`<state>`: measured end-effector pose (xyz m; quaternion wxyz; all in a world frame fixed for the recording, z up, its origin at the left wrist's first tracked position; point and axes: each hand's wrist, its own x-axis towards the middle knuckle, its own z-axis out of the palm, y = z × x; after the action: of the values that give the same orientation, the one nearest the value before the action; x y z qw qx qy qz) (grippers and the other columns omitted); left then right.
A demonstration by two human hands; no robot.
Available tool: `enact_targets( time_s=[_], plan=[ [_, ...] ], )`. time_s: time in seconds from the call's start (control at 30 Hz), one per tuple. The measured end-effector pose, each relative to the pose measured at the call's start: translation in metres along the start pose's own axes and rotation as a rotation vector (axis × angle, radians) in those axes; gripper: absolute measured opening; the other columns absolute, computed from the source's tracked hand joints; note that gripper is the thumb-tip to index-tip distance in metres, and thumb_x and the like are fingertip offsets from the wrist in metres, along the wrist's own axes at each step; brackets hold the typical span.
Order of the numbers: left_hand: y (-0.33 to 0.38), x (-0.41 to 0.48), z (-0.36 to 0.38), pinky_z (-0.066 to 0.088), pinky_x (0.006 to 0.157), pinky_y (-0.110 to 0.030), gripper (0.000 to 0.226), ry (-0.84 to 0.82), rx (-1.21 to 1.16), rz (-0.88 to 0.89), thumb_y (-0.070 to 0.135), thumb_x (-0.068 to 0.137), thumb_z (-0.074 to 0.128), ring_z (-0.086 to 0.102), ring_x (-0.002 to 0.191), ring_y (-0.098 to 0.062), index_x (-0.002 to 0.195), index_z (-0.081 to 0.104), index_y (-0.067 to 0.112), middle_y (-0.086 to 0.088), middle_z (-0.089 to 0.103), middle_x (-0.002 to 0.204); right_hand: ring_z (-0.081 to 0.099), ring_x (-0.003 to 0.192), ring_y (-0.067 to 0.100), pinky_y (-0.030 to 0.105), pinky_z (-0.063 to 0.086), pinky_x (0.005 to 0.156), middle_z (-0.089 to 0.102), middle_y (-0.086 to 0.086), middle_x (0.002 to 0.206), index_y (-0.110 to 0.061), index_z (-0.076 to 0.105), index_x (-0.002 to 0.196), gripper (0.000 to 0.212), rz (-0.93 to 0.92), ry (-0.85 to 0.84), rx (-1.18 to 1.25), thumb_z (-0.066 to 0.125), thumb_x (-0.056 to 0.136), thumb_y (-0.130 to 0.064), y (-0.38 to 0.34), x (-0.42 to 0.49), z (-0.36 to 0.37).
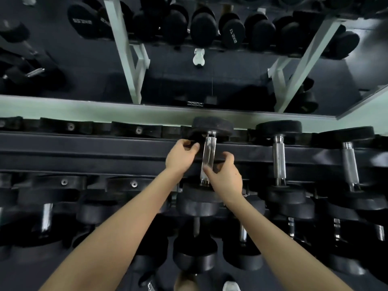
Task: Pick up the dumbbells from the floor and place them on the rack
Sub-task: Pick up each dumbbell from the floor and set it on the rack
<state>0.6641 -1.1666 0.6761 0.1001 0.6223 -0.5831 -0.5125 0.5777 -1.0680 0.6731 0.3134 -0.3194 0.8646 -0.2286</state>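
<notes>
Your shoe [231, 286] shows at the bottom edge, and above it your bare forearms reach over the lower tier's dumbbells [195, 255] to the rack [84, 152]. Your right hand [225, 177] has loosely curled fingers beside the near part of the dumbbell [208, 158] handle, thumb touching the chrome, while your left hand [181, 156] curls just left of it, not gripping. That dumbbell lies across the top tier, two more [279, 160] to its right, a mirror [189, 49] beyond.

A wide mirror [210, 76] runs along a pale green wall [367, 114]. The floor [147, 284] below is dark, and the light is dim.
</notes>
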Motion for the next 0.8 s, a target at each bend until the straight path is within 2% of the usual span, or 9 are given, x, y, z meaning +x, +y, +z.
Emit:
enact_targets(
  time_s=[0.1, 0.2, 0.27, 0.37, 0.43, 0.53, 0.6, 0.7, 0.8],
  plan=[
    [-0.013, -0.03, -0.006, 0.046, 0.1, -0.041, 0.043, 0.082, -0.08, -0.002, 0.042, 0.089, 0.055, 0.06, 0.111, -0.023, 0.121, 0.055, 0.013, -0.004, 0.064, 0.121, 0.061, 0.103, 0.025, 0.039, 0.051, 0.081, 0.057, 0.005, 0.127, -0.019, 0.029, 0.139, 0.07, -0.101, 0.058, -0.071, 0.062, 0.084, -0.047, 0.01, -0.028, -0.014],
    [-0.032, -0.075, -0.002, 0.047, 0.1, -0.043, 0.041, 0.142, -0.17, 0.014, 0.043, 0.088, 0.057, 0.062, 0.106, -0.025, 0.113, 0.06, 0.011, -0.007, 0.067, 0.113, 0.06, 0.107, 0.025, 0.036, 0.049, 0.084, 0.055, 0.003, 0.129, -0.02, 0.031, 0.139, 0.069, -0.178, 0.044, -0.078, 0.063, 0.083, -0.046, 0.029, -0.064, -0.03],
    [-0.047, -0.112, 0.005, 0.048, 0.098, -0.046, 0.034, 0.188, -0.264, 0.049, 0.042, 0.085, 0.061, 0.064, 0.095, -0.025, 0.099, 0.063, 0.01, -0.009, 0.068, 0.098, 0.06, 0.107, 0.025, 0.034, 0.047, 0.084, 0.056, 0.003, 0.129, -0.02, 0.033, 0.138, 0.066, -0.228, 0.006, -0.085, 0.063, 0.084, -0.044, 0.048, -0.093, -0.039],
    [-0.072, -0.179, 0.021, 0.051, 0.094, -0.046, 0.023, 0.271, -0.346, 0.077, 0.036, 0.09, 0.057, 0.062, 0.077, -0.022, 0.076, 0.061, 0.019, -0.001, 0.064, 0.075, 0.06, 0.108, 0.024, 0.031, 0.045, 0.083, 0.058, 0.003, 0.126, -0.018, 0.041, 0.134, 0.058, -0.346, -0.091, -0.16, 0.061, 0.086, -0.044, 0.088, -0.14, -0.046],
    [-0.09, -0.229, 0.035, 0.052, 0.089, -0.039, 0.027, 0.307, -0.364, 0.06, 0.036, 0.094, 0.05, 0.062, 0.078, -0.023, 0.075, 0.06, 0.021, 0.0, 0.064, 0.074, 0.058, 0.111, 0.024, 0.031, 0.045, 0.085, 0.057, 0.004, 0.126, -0.017, 0.046, 0.13, 0.052, -0.454, -0.185, -0.288, 0.058, 0.088, -0.044, 0.12, -0.173, -0.046],
    [-0.119, -0.296, 0.058, 0.051, 0.093, -0.043, 0.032, 0.314, -0.308, 0.001, 0.039, 0.096, 0.045, 0.065, 0.08, -0.025, 0.075, 0.061, 0.021, 0.0, 0.066, 0.074, 0.056, 0.115, 0.029, 0.036, 0.044, 0.091, 0.055, 0.008, 0.127, -0.015, 0.048, 0.128, 0.047, -0.601, -0.399, -0.527, 0.053, 0.091, -0.044, 0.172, -0.218, -0.034],
    [-0.142, -0.336, 0.069, 0.05, 0.093, -0.044, 0.037, 0.305, -0.197, -0.064, 0.043, 0.095, 0.041, 0.067, 0.085, -0.025, 0.078, 0.063, 0.018, 0.001, 0.068, 0.076, 0.057, 0.114, 0.03, 0.038, 0.046, 0.09, 0.056, 0.009, 0.127, -0.014, 0.049, 0.126, 0.046, -0.648, -0.527, -0.643, 0.051, 0.092, -0.044, 0.204, -0.246, -0.023],
    [-0.178, -0.389, 0.077, 0.051, 0.086, -0.04, 0.045, 0.354, -0.047, -0.132, 0.047, 0.096, 0.036, 0.067, 0.086, -0.02, 0.091, 0.065, 0.012, 0.006, 0.07, 0.078, 0.057, 0.115, 0.03, 0.039, 0.048, 0.09, 0.055, 0.01, 0.129, -0.013, 0.048, 0.128, 0.046, -0.717, -0.661, -0.761, 0.049, 0.093, -0.044, 0.24, -0.281, -0.006],
    [-0.22, -0.43, 0.081, 0.049, 0.075, -0.034, 0.044, 0.382, 0.011, -0.228, 0.048, 0.096, 0.035, 0.066, 0.08, -0.017, 0.09, 0.062, 0.015, 0.01, 0.068, 0.073, 0.055, 0.116, 0.031, 0.037, 0.045, 0.092, 0.054, 0.012, 0.13, -0.012, 0.047, 0.129, 0.045, -0.765, -0.772, -0.855, 0.048, 0.094, -0.041, 0.267, -0.309, 0.014]
  ],
)
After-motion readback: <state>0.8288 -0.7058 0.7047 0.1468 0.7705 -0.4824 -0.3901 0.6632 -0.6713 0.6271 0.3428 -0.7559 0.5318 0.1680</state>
